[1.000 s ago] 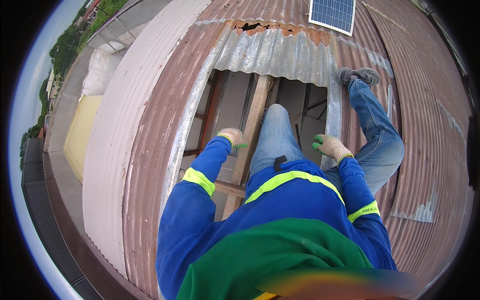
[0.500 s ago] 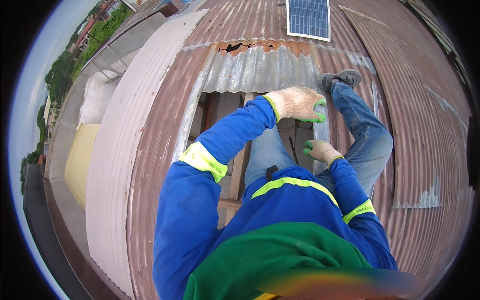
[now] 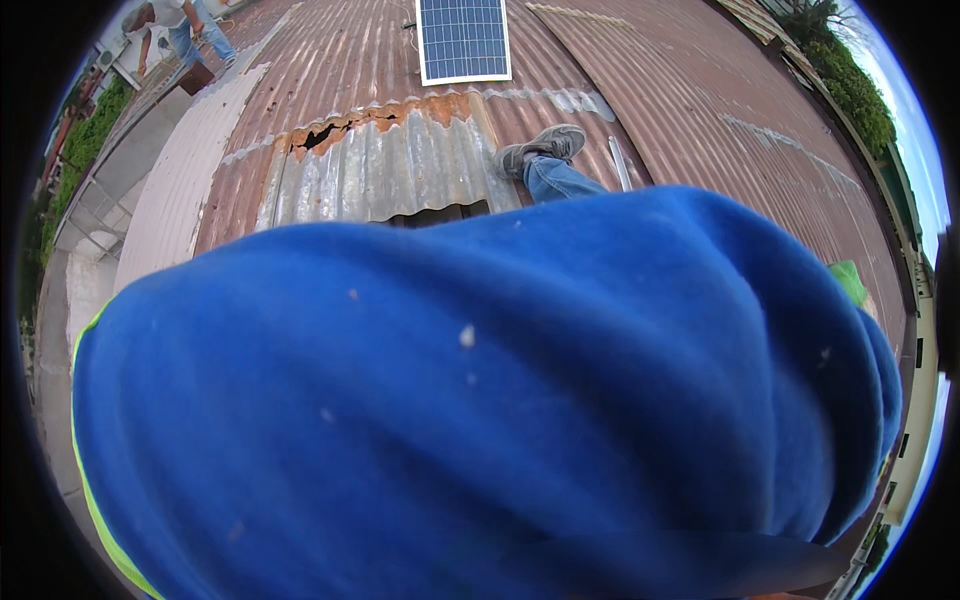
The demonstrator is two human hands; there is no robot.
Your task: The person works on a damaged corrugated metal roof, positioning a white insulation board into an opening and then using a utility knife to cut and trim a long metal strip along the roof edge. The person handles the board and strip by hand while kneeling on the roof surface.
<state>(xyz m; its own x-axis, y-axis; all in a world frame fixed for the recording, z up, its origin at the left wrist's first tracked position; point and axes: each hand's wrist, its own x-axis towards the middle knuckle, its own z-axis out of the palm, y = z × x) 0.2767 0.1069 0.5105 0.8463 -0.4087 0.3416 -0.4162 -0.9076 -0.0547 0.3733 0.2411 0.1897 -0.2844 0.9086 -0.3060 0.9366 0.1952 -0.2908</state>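
Clear the blue sleeve [image 3: 450, 380] from the line of sight before reaching; keep the sneaker [image 3: 555, 145] braced beside the grey corrugated sheet [image 3: 390, 170], well clear of the dark gap [image 3: 440, 214] below, just beyond the sleeve. Only a sliver of gloved hand [image 3: 847, 281] visible, far right; cannot tell left from right, nor spread from closed.

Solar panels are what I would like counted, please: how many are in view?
1: the blue solar panel lies at the top, near centre, beyond the rust-edged metal sheet. The blue sleeve may hide others.
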